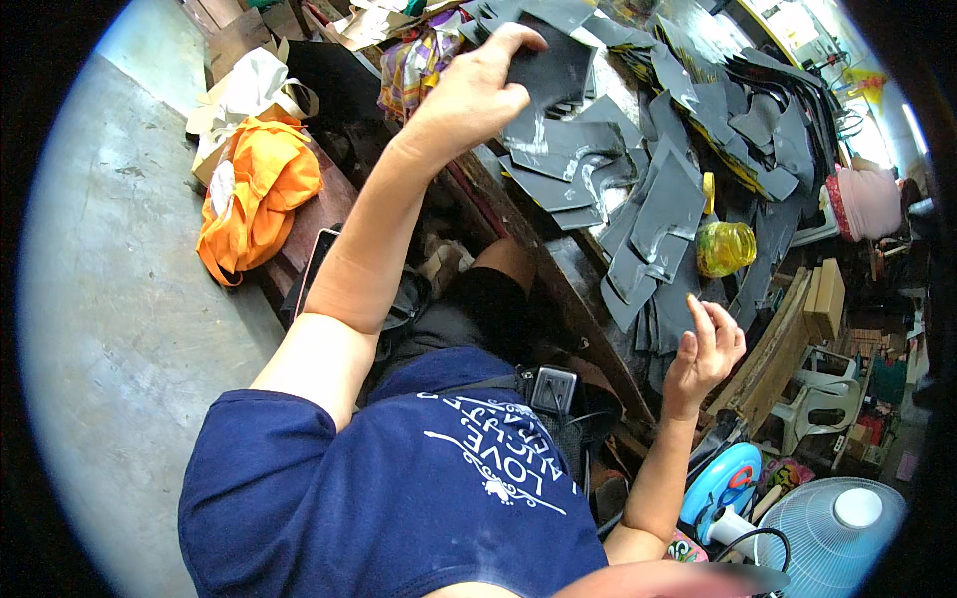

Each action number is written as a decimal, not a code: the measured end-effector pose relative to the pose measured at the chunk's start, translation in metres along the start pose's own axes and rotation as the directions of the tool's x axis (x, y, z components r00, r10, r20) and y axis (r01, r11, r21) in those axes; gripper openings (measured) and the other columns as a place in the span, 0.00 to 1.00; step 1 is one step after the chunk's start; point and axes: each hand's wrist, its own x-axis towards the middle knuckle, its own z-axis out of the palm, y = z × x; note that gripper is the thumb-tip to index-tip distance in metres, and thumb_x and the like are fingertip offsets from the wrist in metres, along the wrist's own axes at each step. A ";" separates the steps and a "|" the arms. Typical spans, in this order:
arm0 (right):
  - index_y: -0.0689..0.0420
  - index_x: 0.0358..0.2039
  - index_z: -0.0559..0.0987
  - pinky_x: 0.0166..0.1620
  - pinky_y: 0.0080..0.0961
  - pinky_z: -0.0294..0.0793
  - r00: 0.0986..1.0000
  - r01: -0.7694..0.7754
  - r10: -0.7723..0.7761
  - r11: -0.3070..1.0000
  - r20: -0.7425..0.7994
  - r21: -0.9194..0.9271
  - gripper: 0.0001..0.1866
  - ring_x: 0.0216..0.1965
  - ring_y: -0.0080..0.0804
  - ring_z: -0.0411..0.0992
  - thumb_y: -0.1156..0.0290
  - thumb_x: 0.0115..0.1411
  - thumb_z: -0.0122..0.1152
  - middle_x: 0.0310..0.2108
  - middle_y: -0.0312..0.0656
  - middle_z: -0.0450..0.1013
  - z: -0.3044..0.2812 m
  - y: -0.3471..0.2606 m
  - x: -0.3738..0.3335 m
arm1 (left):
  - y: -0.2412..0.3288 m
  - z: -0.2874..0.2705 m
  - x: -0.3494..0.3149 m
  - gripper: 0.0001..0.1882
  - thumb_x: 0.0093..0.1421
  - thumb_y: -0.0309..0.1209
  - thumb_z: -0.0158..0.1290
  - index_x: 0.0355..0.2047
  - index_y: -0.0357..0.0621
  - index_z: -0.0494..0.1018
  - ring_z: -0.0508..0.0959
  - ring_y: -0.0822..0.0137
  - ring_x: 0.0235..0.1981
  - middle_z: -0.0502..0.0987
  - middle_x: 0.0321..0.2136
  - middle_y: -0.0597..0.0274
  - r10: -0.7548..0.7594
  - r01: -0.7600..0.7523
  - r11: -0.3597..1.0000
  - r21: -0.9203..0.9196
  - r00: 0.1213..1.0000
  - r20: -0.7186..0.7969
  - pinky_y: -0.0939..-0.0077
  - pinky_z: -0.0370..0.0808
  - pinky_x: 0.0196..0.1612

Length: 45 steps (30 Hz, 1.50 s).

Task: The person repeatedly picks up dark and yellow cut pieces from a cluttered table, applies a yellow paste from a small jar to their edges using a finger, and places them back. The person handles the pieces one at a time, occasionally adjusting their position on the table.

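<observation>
My left hand (477,92) is at the far edge of the bench, its index finger and thumb closed about the near edge of a flat black sheet piece (560,62). Below that piece lie more cut dark grey pieces (568,149), overlapping, some with whitish smears. My right hand (704,354) is raised at the bench's right side, fingers apart and loosely bent, with nothing visible in it. The nearest thing to it is a clear yellow-tinted plastic jar (725,248), lying beside long curved grey pieces (653,224).
Piles of dark cut pieces (768,120) cover the far right of the bench. An orange bag (261,184) and a white bag (261,85) lie at left, near a patterned cloth (417,65). A white fan (832,528) and plastic chair (822,399) stand at lower right.
</observation>
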 end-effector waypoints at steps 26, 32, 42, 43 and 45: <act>0.57 0.42 0.83 0.54 0.36 0.60 0.997 -0.072 0.071 0.997 0.038 0.027 0.24 0.44 0.38 0.69 0.53 0.68 0.45 0.41 0.43 0.74 -0.014 0.001 0.004 | -0.051 0.088 0.041 0.29 0.51 0.46 0.64 0.46 0.43 0.69 0.78 0.51 0.43 0.76 0.38 0.52 -0.051 -0.063 0.761 0.645 0.987 0.156 0.57 0.76 0.45; 0.57 0.42 0.83 0.55 0.35 0.60 0.996 -0.066 0.064 0.997 0.060 0.035 0.24 0.43 0.38 0.69 0.52 0.68 0.45 0.42 0.43 0.74 -0.015 -0.001 0.005 | -0.051 0.083 0.047 0.23 0.51 0.37 0.63 0.44 0.43 0.70 0.78 0.52 0.42 0.78 0.38 0.51 -0.034 -0.076 0.837 0.542 0.981 0.191 0.58 0.76 0.45; 0.57 0.42 0.83 0.55 0.37 0.60 0.993 -0.100 0.097 0.994 0.065 0.037 0.24 0.44 0.39 0.69 0.52 0.67 0.46 0.42 0.44 0.74 -0.019 0.001 0.004 | -0.038 0.059 0.065 0.17 0.42 0.36 0.66 0.34 0.53 0.77 0.67 0.58 0.51 0.71 0.43 0.63 0.245 -0.223 0.490 0.843 0.963 0.112 0.59 0.66 0.45; 0.57 0.42 0.83 0.55 0.37 0.60 0.993 -0.100 0.098 0.994 0.066 0.036 0.24 0.45 0.40 0.69 0.52 0.67 0.46 0.42 0.44 0.74 -0.018 0.001 0.003 | -0.044 0.054 0.069 0.13 0.45 0.35 0.63 0.33 0.53 0.78 0.68 0.58 0.50 0.72 0.41 0.63 0.202 -0.198 0.461 0.865 0.973 0.115 0.59 0.67 0.44; 0.57 0.42 0.83 0.55 0.37 0.60 0.993 -0.097 0.095 0.995 0.065 0.034 0.23 0.45 0.40 0.69 0.53 0.67 0.46 0.42 0.44 0.74 -0.017 0.002 0.002 | -0.056 0.046 0.079 0.08 0.49 0.33 0.59 0.32 0.52 0.79 0.71 0.58 0.48 0.74 0.37 0.63 0.169 -0.172 0.406 0.898 0.979 0.112 0.59 0.68 0.42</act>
